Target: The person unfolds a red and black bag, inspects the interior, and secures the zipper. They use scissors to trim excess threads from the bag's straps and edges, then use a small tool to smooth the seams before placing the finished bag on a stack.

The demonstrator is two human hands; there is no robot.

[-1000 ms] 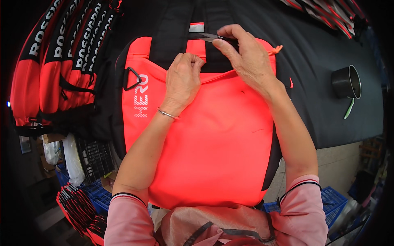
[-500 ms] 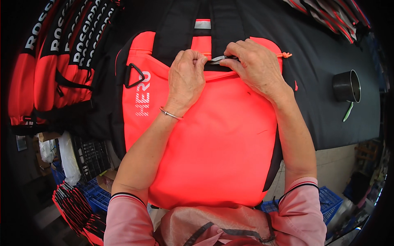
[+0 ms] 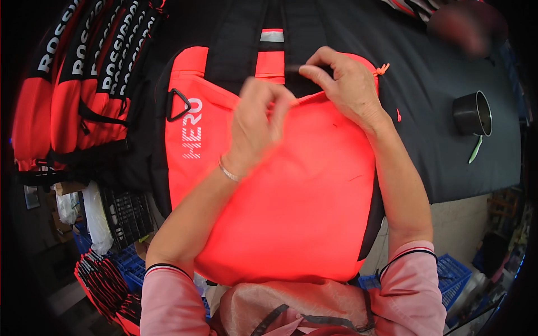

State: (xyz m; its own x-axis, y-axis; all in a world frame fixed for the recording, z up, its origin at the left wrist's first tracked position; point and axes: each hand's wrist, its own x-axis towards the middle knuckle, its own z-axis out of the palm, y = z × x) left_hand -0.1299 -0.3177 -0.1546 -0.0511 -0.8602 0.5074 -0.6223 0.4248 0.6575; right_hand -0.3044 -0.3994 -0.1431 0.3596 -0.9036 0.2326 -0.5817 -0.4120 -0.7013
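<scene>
A bright coral-red backpack (image 3: 280,196) with black shoulder straps (image 3: 232,45) lies flat in front of me. My right hand (image 3: 347,84) is closed near the top edge of its panel. A dark metal blade tip (image 3: 292,68), blurred, sticks out from its fingers; it belongs to a small pair of thread snips, mostly hidden by the hand. My left hand (image 3: 260,115) hovers over the panel's upper edge, its fingers smeared by motion. Whether it holds anything cannot be made out. A black triangular ring (image 3: 179,105) sits at the bag's upper left.
Several red-and-black bags (image 3: 78,106) stand stacked at the left. On the black table (image 3: 448,168) at the right are a dark metal cup (image 3: 468,115) and a light green-handled tool (image 3: 475,150). A blurred dark-red shape (image 3: 471,31) shows at upper right. Blue crates (image 3: 451,274) sit below.
My left hand has drawn down and away from the right hand. The snips' blades, bright between both hands before, now show only as a dark tip. The bag has shifted slightly left.
</scene>
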